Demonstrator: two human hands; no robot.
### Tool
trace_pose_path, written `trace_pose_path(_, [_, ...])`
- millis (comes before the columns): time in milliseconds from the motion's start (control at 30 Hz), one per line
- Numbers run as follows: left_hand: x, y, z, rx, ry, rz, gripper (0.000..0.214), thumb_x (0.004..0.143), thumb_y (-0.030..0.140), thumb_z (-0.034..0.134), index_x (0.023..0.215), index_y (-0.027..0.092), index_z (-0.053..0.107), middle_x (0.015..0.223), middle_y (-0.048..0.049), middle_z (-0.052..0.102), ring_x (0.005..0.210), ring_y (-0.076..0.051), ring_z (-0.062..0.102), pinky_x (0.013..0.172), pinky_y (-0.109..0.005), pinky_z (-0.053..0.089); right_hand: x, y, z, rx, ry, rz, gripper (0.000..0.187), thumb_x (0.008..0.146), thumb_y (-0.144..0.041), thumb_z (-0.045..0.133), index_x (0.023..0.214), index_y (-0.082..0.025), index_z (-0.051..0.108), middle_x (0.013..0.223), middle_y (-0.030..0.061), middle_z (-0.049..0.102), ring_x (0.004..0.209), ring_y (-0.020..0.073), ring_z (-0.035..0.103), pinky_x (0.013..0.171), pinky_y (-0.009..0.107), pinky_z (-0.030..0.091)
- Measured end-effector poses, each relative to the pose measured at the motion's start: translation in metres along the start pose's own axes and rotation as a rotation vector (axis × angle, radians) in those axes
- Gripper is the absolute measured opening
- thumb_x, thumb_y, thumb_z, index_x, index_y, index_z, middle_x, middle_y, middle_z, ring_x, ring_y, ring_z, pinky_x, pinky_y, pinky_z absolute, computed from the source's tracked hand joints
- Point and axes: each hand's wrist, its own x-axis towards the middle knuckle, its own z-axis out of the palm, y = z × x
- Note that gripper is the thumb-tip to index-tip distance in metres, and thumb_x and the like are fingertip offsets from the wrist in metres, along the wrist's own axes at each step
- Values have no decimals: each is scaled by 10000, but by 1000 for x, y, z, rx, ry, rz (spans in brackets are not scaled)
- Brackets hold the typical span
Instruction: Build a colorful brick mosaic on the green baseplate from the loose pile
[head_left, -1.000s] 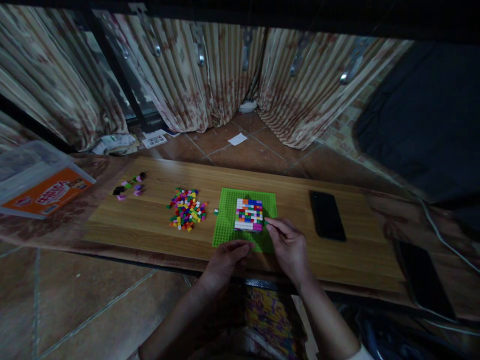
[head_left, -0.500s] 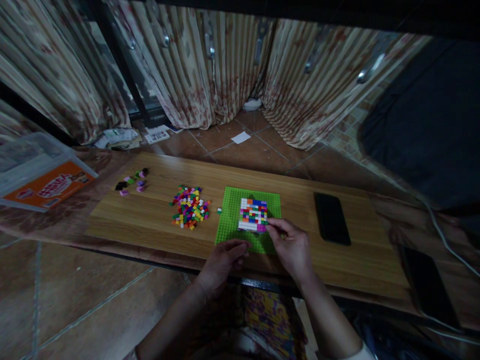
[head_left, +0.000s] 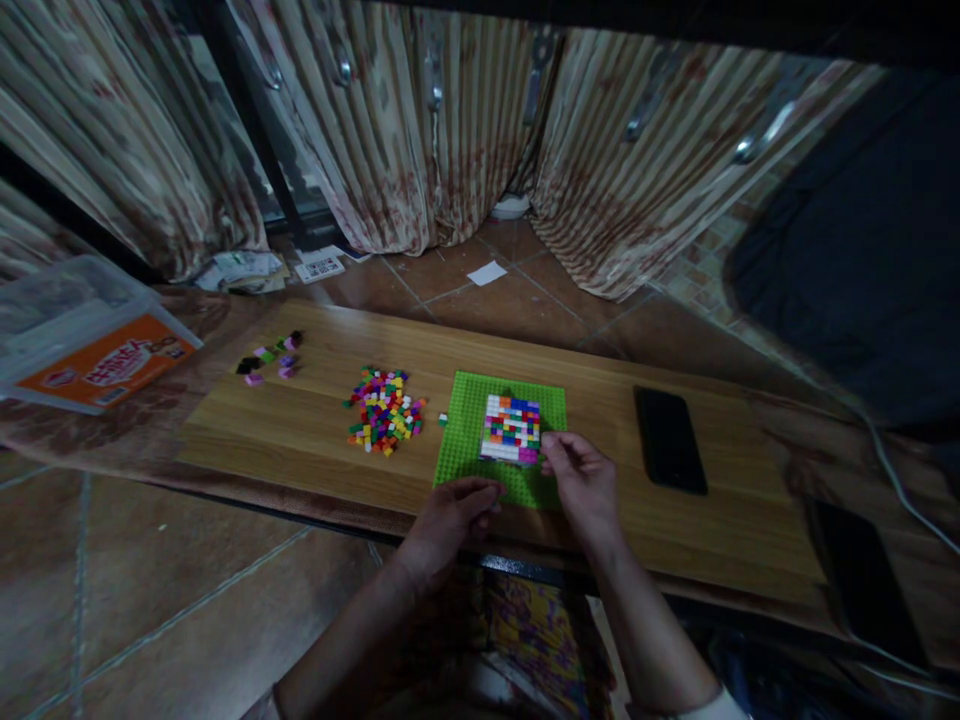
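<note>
A green studded baseplate [head_left: 465, 455] lies on the wooden board, bearing a roughly square, multicoloured block of small building bricks [head_left: 511, 428]. Along its front edge the bricks are white, with pink at the right corner. At the block's right side is my right hand [head_left: 589, 485], thumb and forefinger pinched together by the edge. Whether a brick sits in that pinch is hidden. My left hand [head_left: 454, 520] rests by the plate's front left corner, fingers curled and thumb against the forefinger. Anything inside it cannot be made out.
Left of the plate lies a heap of loose bricks [head_left: 384, 412], with one small white-and-green brick [head_left: 443, 419] between. Darker and pink bricks [head_left: 286, 366] lie farther left, near a clear plastic box [head_left: 112, 360]. A black phone [head_left: 670, 440] lies right; another dark device [head_left: 866, 575] sits beyond.
My right hand has drawn slightly right, off the block's edge. The green brick seen at its fingertips before no longer shows there. My left hand stays in place; the view has shifted slightly.
</note>
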Motion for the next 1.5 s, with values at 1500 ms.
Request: trace_pose_path(1500, [-1,-1,34,48,-17,181,271,689,413,703,790,163,678,692,-1,641,596,-106,544,584,-231,404,-53,-15,-22,-106,-244,-307,121,831,-289,599,903,-240,682,853,24,651,802,162,608,720,286,478])
